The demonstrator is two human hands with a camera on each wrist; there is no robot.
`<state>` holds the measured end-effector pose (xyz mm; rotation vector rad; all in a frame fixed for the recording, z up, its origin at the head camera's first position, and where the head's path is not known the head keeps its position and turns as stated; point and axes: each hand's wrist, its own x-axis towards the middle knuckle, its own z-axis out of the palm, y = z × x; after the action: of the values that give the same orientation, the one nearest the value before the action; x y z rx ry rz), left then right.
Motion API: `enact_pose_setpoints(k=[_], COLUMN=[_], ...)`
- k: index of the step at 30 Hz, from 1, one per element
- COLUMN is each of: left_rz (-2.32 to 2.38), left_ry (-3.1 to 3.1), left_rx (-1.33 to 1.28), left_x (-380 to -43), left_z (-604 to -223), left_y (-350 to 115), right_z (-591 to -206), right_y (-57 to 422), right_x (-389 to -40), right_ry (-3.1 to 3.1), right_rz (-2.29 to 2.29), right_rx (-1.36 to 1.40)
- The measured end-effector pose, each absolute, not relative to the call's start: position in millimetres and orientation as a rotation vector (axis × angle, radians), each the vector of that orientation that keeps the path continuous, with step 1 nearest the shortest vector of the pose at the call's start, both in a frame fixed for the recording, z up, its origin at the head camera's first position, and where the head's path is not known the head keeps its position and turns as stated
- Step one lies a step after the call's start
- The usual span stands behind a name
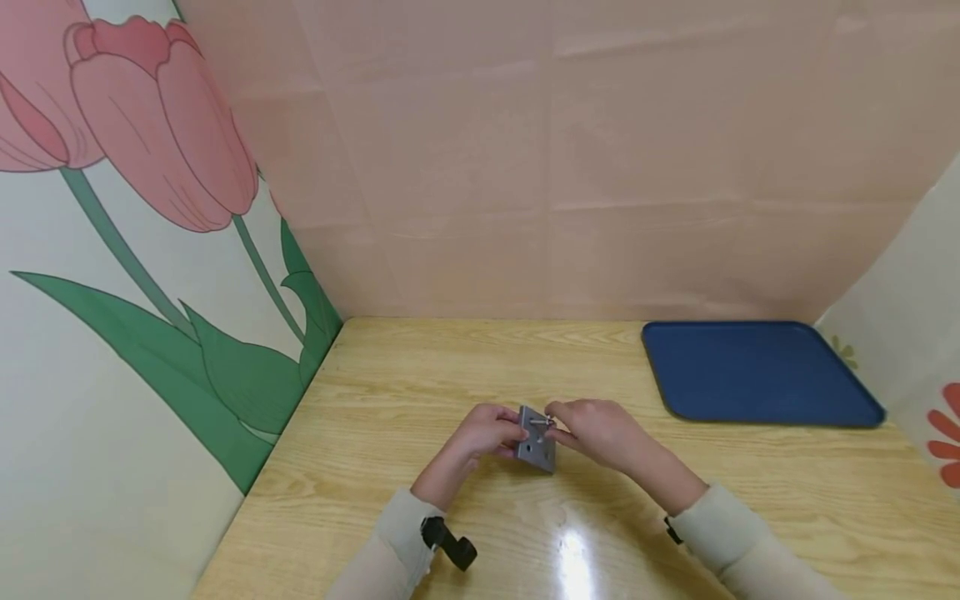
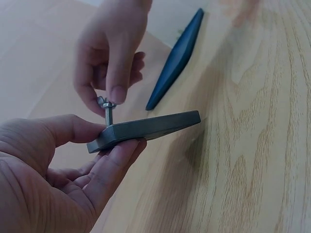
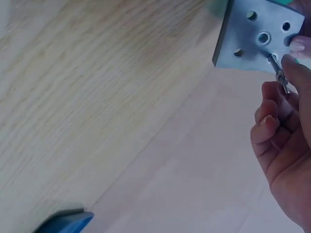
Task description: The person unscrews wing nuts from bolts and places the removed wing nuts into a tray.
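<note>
- The metal plate (image 3: 250,36), drilled with several holes, is held tilted above the table (image 1: 360,417), apart from the wood; being lifted likely leaves both its faces within reach.
- A slim bolt (image 2: 109,116) stands out of one of the plate's holes near its edge, roughly square to the face, probably so that its threaded end stays free to work on.
- Around that bolt, away from the plate's face, sits a small nut (image 2: 107,104) (winged, by the look of it, though the fingers partly cover it).
- The left hand (image 1: 491,433) grips the plate's edge beside the bolt, thumb above and fingers curled beneath; that closeness should steady the plate against twisting.
- The right hand (image 1: 600,429) comes from the plate's other side, thumb and forefinger nearly closed and pinching the nut, the other fingers curled in loosely, perhaps to stay out of the way.
- To the plate's right and farther back, the blue tray (image 1: 761,375) lies on the table, well apart from the plate, which seems to leave the hands room.
- Behind the plate, past the table's far edge, hangs a pink sheet (image 1: 562,167); to its left stands a tulip-printed panel (image 1: 165,125).
</note>
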<state>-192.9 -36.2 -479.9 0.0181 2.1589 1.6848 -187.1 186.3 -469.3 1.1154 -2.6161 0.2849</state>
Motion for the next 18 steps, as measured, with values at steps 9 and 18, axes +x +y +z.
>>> enact_pose_setpoints(k=[9, 18], left_rz=[1.675, 1.651], left_ry=[2.183, 2.184], left_rx=[0.016, -0.009], left_x=[-192, -190], left_z=[-478, -475], left_y=[-36, -36], right_z=[-467, -470], right_y=[184, 189], right_x=[-186, -198], right_ry=[-2.723, -3.045], right_rz=[0.532, 1.616], right_rx=[0.951, 0.379])
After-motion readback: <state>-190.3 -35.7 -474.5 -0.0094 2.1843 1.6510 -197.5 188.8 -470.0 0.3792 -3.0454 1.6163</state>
